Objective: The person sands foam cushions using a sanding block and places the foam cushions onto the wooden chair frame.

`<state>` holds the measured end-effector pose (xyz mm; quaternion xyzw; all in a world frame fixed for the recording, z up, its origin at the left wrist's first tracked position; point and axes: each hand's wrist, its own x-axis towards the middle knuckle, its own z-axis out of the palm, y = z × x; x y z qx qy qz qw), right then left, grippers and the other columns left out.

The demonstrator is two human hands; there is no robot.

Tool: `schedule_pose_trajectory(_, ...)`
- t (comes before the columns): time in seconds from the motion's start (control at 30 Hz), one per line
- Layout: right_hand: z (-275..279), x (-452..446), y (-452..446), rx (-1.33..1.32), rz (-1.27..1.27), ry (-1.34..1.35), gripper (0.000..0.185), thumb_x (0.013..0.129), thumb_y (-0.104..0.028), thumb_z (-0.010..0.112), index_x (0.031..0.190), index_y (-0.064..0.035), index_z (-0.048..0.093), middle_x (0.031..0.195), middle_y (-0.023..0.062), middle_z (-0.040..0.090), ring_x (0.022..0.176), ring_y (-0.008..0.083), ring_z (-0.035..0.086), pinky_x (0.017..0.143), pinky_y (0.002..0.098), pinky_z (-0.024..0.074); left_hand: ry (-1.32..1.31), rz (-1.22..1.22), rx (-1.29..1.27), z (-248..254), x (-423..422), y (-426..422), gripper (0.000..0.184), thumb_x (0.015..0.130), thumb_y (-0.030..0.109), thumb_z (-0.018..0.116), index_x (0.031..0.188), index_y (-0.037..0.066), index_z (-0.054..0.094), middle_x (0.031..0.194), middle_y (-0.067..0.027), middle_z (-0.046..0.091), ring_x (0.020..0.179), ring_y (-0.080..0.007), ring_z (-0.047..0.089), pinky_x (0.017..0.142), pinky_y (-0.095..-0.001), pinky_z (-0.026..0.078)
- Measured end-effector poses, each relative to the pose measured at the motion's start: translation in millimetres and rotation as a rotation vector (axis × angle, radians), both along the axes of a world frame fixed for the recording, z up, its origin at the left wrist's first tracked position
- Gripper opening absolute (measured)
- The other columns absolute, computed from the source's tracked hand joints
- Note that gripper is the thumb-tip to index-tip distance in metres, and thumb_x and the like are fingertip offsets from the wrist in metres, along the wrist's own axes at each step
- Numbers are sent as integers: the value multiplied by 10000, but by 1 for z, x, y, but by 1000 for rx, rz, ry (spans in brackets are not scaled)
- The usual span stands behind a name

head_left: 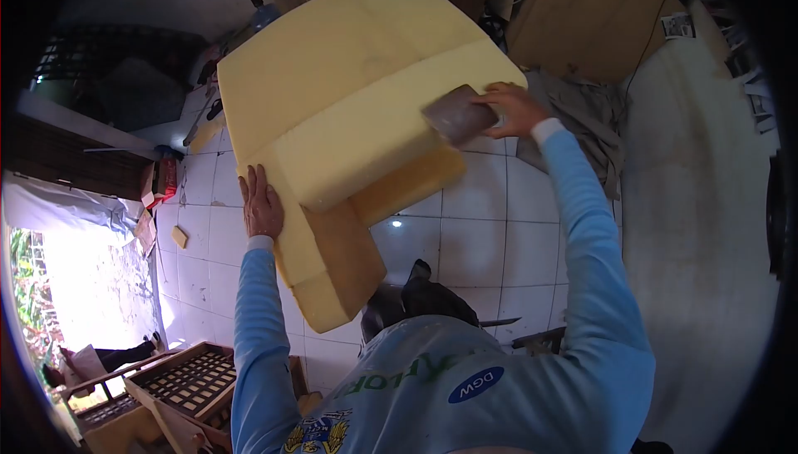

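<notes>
A large yellow foam cushion form (357,55), built from several joined blocks, stands in front of me. Flat against its left side lies my left hand (262,204), fingers stretched out and holding nothing. At the right edge of the foam, my right hand (515,111) grips a flat grey-brown rectangular pad (460,115), which looks like a sanding block. The pad is slightly blurred and overlaps the foam's front right edge; whether it touches is hard to tell. Below it, a darker foam strip (416,184) juts out from the form.
White floor tiles (474,196) surround the foam. Crumpled grey-brown cloth (573,121) lies to the right, beside a long pale surface (698,246). A wooden frame with woven webbing (191,379) stands at lower left. A small foam scrap (179,237) is on the floor.
</notes>
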<state>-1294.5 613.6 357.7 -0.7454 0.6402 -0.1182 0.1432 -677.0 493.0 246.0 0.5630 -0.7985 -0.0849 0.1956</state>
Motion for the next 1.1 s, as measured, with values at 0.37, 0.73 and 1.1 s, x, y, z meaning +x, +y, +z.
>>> schedule_pose_trajectory(0.37, -75, 50, 14, -438, 16, 154, 340, 789, -320, 902, 1019, -136, 732, 1127, 96, 647, 1123, 344, 612, 1067, 495, 461, -58, 39, -47, -10, -6, 1, 636, 1053, 184, 463, 1679, 92, 397, 1746, -214, 346, 1610, -544, 227, 1310, -541, 306)
schedule_pose_trajectory(0.73, -26, 64, -37, -265, 263, 182, 748, 674, -367, 975, 1290, -166, 601, 1618, 227, 388, 1495, 503, 392, 1283, 617, 295, -54, 81, -60, 6, -16, 4, 626, 1037, 168, 481, 1656, 82, 430, 1715, -224, 398, 1597, -535, 272, 1290, -541, 340)
schedule_pose_trajectory(1.1, -24, 220, -80, -313, 677, -181, 912, 690, -498, 945, 1529, -406, 600, 1559, 216, 510, 1434, 435, 496, 1214, 575, 384, -30, 105, 9, 23, -22, 14, 638, 1032, 163, 493, 1664, 104, 431, 1740, -181, 373, 1608, -502, 276, 1280, -525, 364)
